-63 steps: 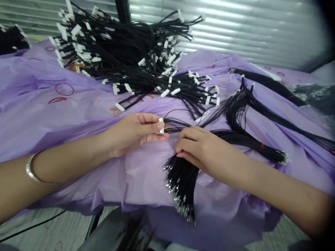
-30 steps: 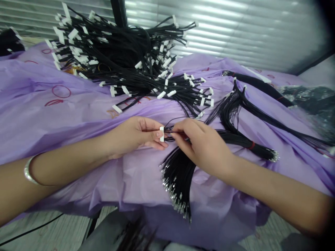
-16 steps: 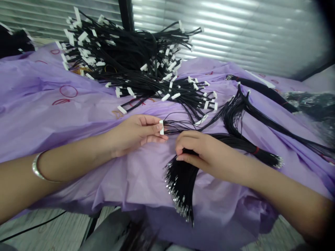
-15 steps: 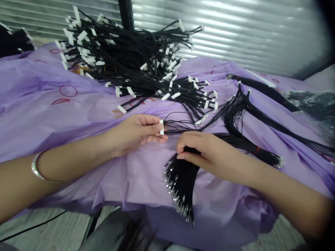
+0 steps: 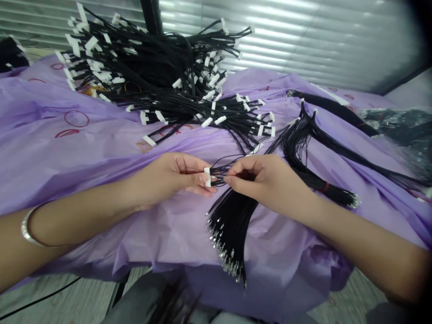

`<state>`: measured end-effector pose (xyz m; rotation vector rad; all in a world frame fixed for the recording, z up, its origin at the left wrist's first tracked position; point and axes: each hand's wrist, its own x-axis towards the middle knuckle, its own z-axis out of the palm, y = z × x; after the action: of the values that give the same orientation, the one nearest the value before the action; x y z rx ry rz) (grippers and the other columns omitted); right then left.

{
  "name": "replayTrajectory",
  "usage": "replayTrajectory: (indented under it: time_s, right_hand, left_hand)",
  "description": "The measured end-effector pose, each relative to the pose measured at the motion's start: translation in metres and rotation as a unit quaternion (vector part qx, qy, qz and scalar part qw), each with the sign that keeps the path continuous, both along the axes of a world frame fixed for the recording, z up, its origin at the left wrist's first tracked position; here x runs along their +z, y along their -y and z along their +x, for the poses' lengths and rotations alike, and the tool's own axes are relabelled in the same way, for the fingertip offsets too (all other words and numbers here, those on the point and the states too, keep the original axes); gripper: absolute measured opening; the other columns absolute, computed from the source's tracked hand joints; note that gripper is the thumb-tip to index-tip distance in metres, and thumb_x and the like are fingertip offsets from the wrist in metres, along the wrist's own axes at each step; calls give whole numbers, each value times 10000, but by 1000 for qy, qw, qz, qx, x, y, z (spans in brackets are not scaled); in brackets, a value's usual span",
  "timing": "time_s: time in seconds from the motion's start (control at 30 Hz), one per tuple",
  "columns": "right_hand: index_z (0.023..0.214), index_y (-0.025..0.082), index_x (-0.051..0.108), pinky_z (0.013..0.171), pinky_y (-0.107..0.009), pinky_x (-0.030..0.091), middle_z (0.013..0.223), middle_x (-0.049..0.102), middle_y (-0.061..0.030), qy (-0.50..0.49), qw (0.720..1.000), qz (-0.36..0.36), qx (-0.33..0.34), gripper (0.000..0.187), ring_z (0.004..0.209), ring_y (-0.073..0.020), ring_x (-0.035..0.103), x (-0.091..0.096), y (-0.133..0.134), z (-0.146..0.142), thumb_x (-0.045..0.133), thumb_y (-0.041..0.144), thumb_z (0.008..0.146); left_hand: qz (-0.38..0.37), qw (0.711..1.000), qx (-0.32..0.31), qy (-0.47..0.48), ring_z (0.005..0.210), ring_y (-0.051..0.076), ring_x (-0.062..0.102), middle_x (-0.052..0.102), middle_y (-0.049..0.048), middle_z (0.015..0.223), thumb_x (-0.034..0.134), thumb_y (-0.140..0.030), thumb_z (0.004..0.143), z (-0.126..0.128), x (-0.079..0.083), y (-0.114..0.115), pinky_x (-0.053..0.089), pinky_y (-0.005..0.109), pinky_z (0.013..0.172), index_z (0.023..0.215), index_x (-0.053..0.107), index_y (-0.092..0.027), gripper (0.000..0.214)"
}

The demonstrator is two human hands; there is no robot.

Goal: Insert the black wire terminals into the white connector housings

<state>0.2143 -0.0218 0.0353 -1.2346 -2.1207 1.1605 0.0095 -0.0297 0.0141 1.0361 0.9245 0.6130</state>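
Note:
My left hand (image 5: pixel 182 175) pinches a small white plastic connector (image 5: pixel 207 177) between thumb and fingers. Several thin black wires run out of the connector's right side. Close to it, my right hand (image 5: pixel 256 177) has thumb and forefinger pressed together on a single black wire (image 5: pixel 219 178), whose metal tip points at the connector. Whether the tip is inside the housing I cannot tell. Below my right hand a fanned bundle of black wires (image 5: pixel 232 229) with silver crimped ends spreads over the purple cloth (image 5: pixel 162 234).
A tall heap of black cables with white connectors (image 5: pixel 151 67) lies at the back. Right of my hands are a red-banded wire bundle (image 5: pixel 330 186) and loose wires (image 5: pixel 297 139). Red rubber bands (image 5: pixel 76 118) lie at left. A clear plastic bag (image 5: pixel 398 130) sits far right.
My right hand has come up from the fanned bundle to the connector, now with one wire in its fingertips. My left hand still holds the connector. The view has shifted slightly.

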Motion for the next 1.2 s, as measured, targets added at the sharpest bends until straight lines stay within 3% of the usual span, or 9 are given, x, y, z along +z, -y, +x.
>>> replayTrajectory:
  time_s: [0.23, 0.53, 0.8, 1.1, 1.2]
  right_hand:
    - [689, 130, 668, 461, -166, 345, 583, 595, 33, -12, 1000, 0, -6, 91, 503, -60, 481, -1, 0, -1, 592, 112, 738]
    - [681, 126, 671, 454, -131, 350, 573, 594, 44, 0, 999, 34, 10, 92, 501, -41, 478, -2, -1, 0, 601, 96, 733]
    - [684, 130, 674, 467, -146, 349, 584, 598, 53, 8, 997, 68, 19, 103, 508, -38, 485, -6, 1, -5, 605, 91, 749]
    - [701, 127, 646, 552, -188, 375, 649, 610, 32, 42, 983, 171, 50, 119, 574, -64, 519, -16, 4, -9, 603, 53, 783]
    - [830, 109, 656, 704, -253, 432, 803, 629, -47, 75, 949, 301, 64, 67, 758, -145, 567, -9, 7, -2, 588, 111, 834]
  left_hand:
    - [11, 1000, -27, 2, 709, 103, 660, 709, 6, 768, 658, -207, 780, -2, -2, -1, 546, 200, 726, 776, 722, -183, 69]
    - [-17, 1000, -25, 6, 714, 112, 665, 705, 10, 759, 669, -178, 768, -2, -3, -3, 558, 224, 729, 801, 712, -145, 63]
    - [8, 999, -23, -20, 700, 103, 672, 707, -11, 759, 666, -178, 770, -1, -4, -2, 561, 202, 720, 790, 714, -164, 54]
    - [18, 999, 0, -44, 714, 99, 672, 704, -17, 741, 639, -165, 780, 4, -3, 2, 546, 191, 730, 772, 695, -165, 57]
    - [9, 1000, 21, -6, 743, 95, 663, 688, -8, 754, 611, -161, 805, 3, -5, 0, 540, 191, 740, 779, 670, -149, 65]
